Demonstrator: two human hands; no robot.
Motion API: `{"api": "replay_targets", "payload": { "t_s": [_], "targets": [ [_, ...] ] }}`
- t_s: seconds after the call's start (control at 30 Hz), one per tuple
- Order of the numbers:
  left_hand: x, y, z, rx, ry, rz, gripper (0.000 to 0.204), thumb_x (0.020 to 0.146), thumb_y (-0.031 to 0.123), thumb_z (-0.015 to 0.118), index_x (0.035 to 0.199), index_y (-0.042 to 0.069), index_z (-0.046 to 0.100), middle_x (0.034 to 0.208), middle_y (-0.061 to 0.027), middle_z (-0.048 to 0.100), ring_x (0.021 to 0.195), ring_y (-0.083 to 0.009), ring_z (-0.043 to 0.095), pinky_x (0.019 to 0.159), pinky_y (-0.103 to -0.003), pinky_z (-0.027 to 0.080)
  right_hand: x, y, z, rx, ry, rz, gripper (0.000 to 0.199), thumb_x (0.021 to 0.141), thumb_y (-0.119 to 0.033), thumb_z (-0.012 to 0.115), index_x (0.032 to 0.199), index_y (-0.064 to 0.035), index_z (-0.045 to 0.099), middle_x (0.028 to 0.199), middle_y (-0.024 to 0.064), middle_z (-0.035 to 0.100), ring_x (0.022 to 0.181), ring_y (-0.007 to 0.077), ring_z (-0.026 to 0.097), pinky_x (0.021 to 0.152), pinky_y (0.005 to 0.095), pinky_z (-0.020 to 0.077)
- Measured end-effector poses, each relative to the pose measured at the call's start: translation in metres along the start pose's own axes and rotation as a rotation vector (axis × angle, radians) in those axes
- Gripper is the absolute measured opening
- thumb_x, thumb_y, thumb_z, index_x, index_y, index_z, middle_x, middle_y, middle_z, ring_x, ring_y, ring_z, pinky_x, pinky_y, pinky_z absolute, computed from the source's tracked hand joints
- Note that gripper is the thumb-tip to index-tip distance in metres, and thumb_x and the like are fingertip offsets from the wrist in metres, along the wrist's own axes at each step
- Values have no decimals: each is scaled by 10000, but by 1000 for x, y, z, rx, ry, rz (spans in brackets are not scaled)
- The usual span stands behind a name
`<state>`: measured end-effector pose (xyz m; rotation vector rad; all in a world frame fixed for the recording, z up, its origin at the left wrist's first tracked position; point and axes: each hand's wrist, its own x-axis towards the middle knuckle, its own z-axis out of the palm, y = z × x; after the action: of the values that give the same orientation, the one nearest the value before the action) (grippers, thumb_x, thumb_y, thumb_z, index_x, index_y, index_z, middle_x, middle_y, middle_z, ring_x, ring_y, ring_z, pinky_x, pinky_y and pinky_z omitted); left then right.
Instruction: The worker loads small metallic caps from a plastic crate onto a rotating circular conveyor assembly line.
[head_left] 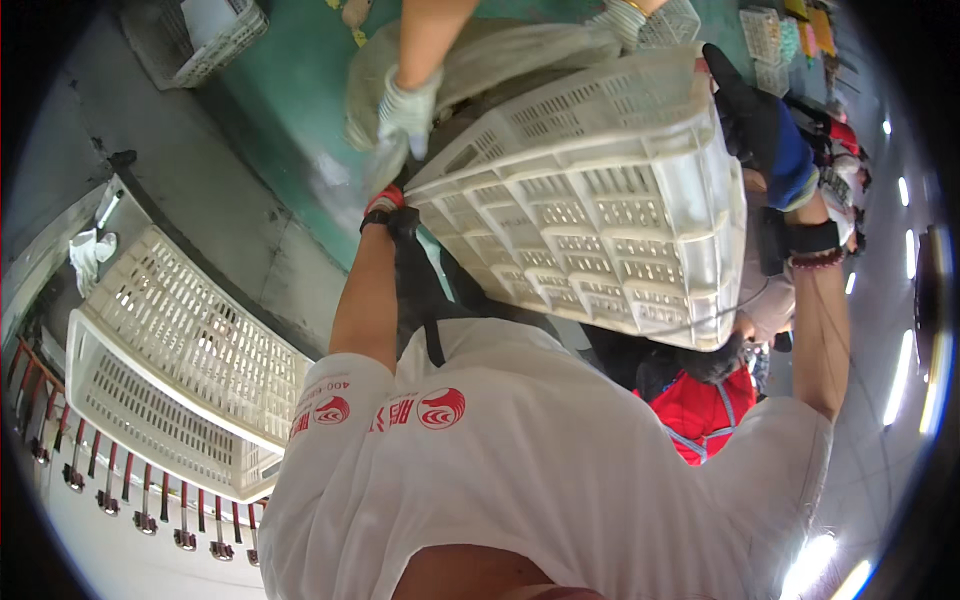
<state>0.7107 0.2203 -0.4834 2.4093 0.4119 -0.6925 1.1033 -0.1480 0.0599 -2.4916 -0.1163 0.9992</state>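
Observation:
A white slatted plastic crate [610, 215] is tipped up on its side in front of my body, its ribbed outside facing me. My right hand [750, 115], in a black and blue glove, grips the crate's rim at the upper right corner. At the lower left corner my left hand [388, 200], in a reddish glove, is closed at the crate's edge; its fingers are mostly hidden. Beyond the crate lies a pale, bulky sack [490, 65]. A co-worker's white-gloved hand [405, 115] is on the sack's near side, close to my left hand, and another gloved hand [622, 22] touches its far side.
Two white crates [180, 350] stand at the left, near a rack of red-handled tools [150, 490]. Another crate [205, 55] sits at the far left on the floor. A person in red [705, 410] is at the right, and several people are further off.

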Motion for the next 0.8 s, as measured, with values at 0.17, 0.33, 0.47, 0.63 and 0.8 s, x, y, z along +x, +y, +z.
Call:
{"api": "replay_targets", "payload": {
  "t_s": [0.17,0.33,0.47,0.63,0.8],
  "targets": [
    [30,6,-65,-1142,75,-307,621,990,419,691,1488,58,605,1447,-151,653,1275,-330,637,1102,-429,480,41,64,39,284,-44,54,493,1001,-531,695,1060,-53,799,811,-15,677,634,53,545,637,236,477],
    [-8,-33,-133,-1255,159,-524,597,1042,447,597,1430,-5,634,1415,-147,674,1272,-277,627,1098,-396,452,91,80,114,69,78,-246,507,922,-501,780,968,3,738,754,65,659,741,169,622,735,351,503],
    [-70,-31,-184,-1176,327,-504,690,975,530,674,1398,-15,643,1308,-142,713,1188,-273,653,1031,-408,489,156,73,155,-1,25,-87,623,893,-535,722,1108,50,735,958,231,765,890,339,721,824,422,547],
    [-234,-24,-207,-1079,623,-772,714,917,564,773,1268,-51,681,1138,-165,760,967,-286,740,866,-401,576,244,-27,254,-82,-111,-709,485,915,-449,685,1096,-1,734,982,308,732,976,456,714,815,474,540],
    [-384,23,-146,-654,819,-1100,721,898,626,688,1120,-57,744,1027,-286,763,1017,-458,728,909,-501,535,202,-162,317,1,-344,-645,384,923,-380,747,1029,-11,741,760,54,666,690,190,595,643,377,465]
  ]
}}
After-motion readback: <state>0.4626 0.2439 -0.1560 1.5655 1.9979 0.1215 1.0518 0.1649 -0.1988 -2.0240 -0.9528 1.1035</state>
